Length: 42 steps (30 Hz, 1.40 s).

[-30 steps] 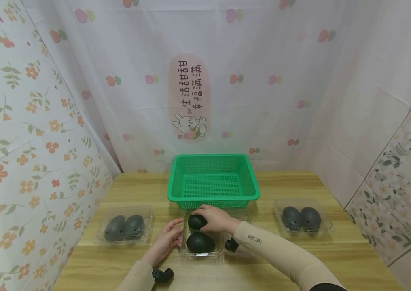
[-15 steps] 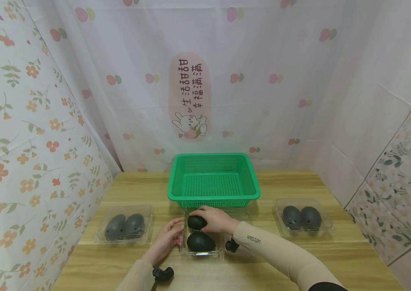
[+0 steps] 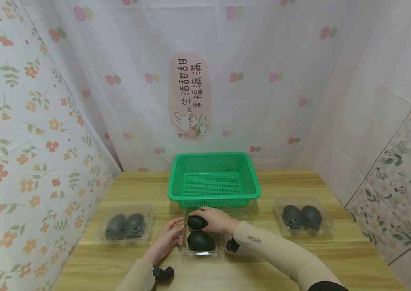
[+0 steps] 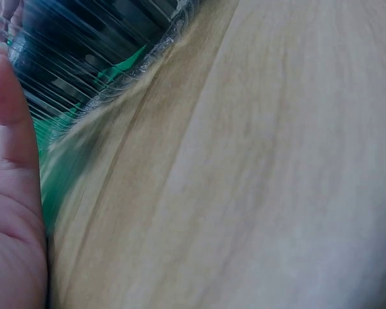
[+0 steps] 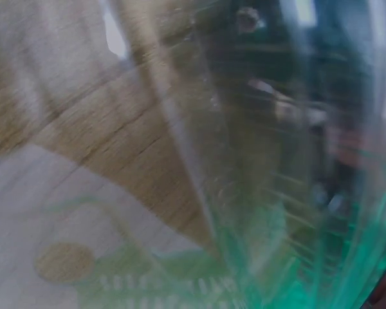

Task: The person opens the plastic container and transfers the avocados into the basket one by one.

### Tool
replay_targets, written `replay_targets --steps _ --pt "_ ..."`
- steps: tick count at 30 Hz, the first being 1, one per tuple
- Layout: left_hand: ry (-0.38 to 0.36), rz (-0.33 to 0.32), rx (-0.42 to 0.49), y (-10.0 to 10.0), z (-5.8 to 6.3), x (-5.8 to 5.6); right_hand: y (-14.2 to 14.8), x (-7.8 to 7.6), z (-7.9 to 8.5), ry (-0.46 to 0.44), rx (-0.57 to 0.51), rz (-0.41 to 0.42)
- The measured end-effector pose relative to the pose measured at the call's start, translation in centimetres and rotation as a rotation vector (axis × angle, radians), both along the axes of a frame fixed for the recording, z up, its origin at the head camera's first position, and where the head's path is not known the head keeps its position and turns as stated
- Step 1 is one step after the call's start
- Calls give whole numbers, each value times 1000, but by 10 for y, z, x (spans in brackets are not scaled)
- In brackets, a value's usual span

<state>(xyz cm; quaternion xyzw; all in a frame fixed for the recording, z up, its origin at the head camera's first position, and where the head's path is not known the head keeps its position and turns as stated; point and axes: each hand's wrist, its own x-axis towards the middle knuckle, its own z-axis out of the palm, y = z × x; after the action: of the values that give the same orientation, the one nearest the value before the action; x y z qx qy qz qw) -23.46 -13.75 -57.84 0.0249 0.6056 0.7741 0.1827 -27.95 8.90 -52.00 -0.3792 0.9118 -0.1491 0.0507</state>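
Observation:
In the head view, two dark avocados lie one behind the other in a clear plastic box (image 3: 202, 254) at the middle of the table. My right hand (image 3: 216, 219) reaches in from the right and grips the far avocado (image 3: 195, 223), fingers and thumb over its right part. The near avocado (image 3: 201, 241) sits untouched in front of it. My left hand (image 3: 167, 240) is against the box's left side, fingers loosely extended. Its fingers (image 4: 9, 96) show beside the ribbed clear wall in the left wrist view. Clear plastic fills much of the blurred right wrist view.
A green basket (image 3: 213, 199) stands right behind the box. Clear boxes, each with two dark avocados, sit at left (image 3: 147, 228) and right (image 3: 280, 206). More clear plastic (image 3: 243, 250) spreads under my right forearm. Patterned curtains (image 3: 263, 109) enclose the wooden table.

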Motion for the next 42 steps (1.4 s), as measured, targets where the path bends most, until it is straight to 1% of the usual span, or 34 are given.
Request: replay_targets --steps 13,20,23,30,33,38,42 --pt "-1 -6 7 -1 -1 0 2 1 0 14 -23 25" --pt "-6 -4 21 -1 -1 0 4 3 3 6 -37 17" --pt "-8 0 17 -1 -1 0 4 3 4 1 -34 12" --pt "-15 -2 18 -1 0 0 5 3 9 23 -18 -9" --pt "-16 -3 17 -1 0 0 6 3 11 17 -16 -17" --pt "-13 -5 14 -1 0 0 8 2 13 1 -27 -15" --pt "-10 -6 13 -2 0 0 9 1 14 16 -37 -5"
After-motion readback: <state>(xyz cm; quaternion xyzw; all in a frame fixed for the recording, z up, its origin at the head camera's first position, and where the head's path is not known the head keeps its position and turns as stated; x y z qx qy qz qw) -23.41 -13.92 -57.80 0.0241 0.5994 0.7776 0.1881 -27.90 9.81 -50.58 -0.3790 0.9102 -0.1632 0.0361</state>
